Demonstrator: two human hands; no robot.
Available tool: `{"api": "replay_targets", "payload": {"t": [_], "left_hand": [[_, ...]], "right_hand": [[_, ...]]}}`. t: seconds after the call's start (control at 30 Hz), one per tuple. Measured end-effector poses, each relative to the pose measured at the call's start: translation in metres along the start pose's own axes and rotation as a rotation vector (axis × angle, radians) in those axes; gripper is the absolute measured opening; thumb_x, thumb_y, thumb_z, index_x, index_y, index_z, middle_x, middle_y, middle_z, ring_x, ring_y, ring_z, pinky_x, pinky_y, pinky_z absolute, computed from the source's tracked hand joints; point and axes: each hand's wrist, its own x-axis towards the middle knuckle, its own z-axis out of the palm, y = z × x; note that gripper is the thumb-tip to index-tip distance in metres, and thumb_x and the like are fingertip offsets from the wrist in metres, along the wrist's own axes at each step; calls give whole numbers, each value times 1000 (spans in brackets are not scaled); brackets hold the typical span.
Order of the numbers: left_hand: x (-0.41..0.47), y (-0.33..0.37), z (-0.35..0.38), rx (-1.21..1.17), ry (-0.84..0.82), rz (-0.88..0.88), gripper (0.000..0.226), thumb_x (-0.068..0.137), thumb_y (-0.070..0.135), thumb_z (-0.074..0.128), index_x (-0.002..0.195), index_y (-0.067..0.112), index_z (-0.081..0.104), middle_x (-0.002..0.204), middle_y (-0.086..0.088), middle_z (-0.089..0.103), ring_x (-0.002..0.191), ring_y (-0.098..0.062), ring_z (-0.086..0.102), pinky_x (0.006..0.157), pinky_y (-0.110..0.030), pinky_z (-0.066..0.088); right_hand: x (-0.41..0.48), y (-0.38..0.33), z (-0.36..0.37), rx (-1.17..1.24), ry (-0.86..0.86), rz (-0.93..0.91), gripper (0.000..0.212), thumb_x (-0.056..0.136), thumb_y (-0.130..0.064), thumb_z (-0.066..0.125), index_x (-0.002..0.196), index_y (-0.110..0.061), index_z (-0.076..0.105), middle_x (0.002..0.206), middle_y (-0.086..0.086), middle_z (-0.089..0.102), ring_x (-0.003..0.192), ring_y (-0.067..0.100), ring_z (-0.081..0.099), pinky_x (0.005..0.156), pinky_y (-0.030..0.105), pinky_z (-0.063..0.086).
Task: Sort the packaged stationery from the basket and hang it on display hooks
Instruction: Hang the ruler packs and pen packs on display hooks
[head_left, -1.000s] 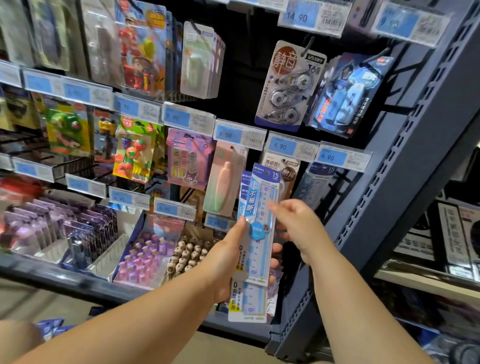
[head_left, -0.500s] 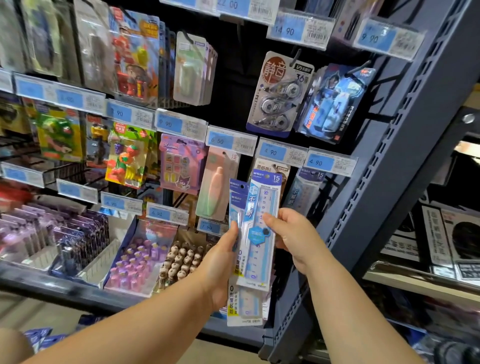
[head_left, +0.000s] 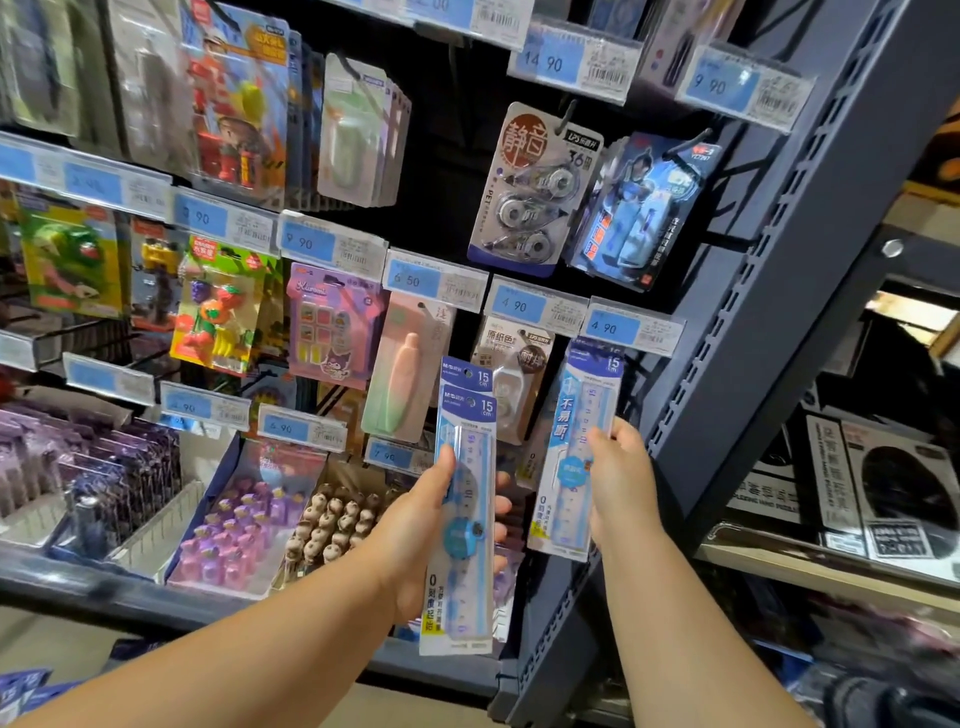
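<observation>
Dark shelf upright (head_left: 779, 291) right of the 4.90 price tag (head_left: 631, 328). Single ruler pack (head_left: 571, 426) held upright straight below that tag, header at its lower edge, likely seeking the hook behind. Spare ruler packs (head_left: 470, 499) kept down-left of the tag, out of the way. Right hand (head_left: 621, 483) pinching the single pack's edge; left hand (head_left: 415, 530) wrapped round the spares, thumb in front.
</observation>
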Motion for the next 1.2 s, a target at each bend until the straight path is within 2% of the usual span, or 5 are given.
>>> {"api": "replay_targets", "payload": {"t": [0.27,0.47,0.7,1.0,1.2], "left_hand": [[4,3,-6,78,-10,12,64,92,64,33,113,15,69,104,-11,74,78,-20,70,79,-44,59],[9,7,-8,111,-33,13,74,89,70,25,117,17,68,107,-10,74,83,-19,71,88,-46,56],[8,10,-6,105,-28,12,73,90,70,25,115,18,69,107,-10,74,83,-20,71,86,-46,57],[6,8,-7,98,-38,32,71,91,67,25,114,16,69,105,-11,74,79,-20,70,79,-43,60],[7,9,-9,65,-35,27,73,90,68,27,114,14,70,106,-14,73,78,-22,69,74,-42,60]], "right_hand": [[18,2,1,-101,161,-22,16,101,-25,42,106,-27,57,97,-4,67,87,19,68,76,39,58],[24,-2,7,-143,226,-50,20,101,-23,42,111,-22,59,97,-2,65,77,10,62,58,25,46],[22,1,16,-136,252,-46,23,102,-26,41,118,-23,58,105,0,63,92,21,63,81,40,56],[17,3,18,-104,269,-32,23,102,-24,39,117,-21,56,104,0,59,90,19,59,71,33,49],[24,3,17,-119,277,46,16,99,-28,51,112,-21,59,103,2,64,86,20,62,66,28,46]]}}
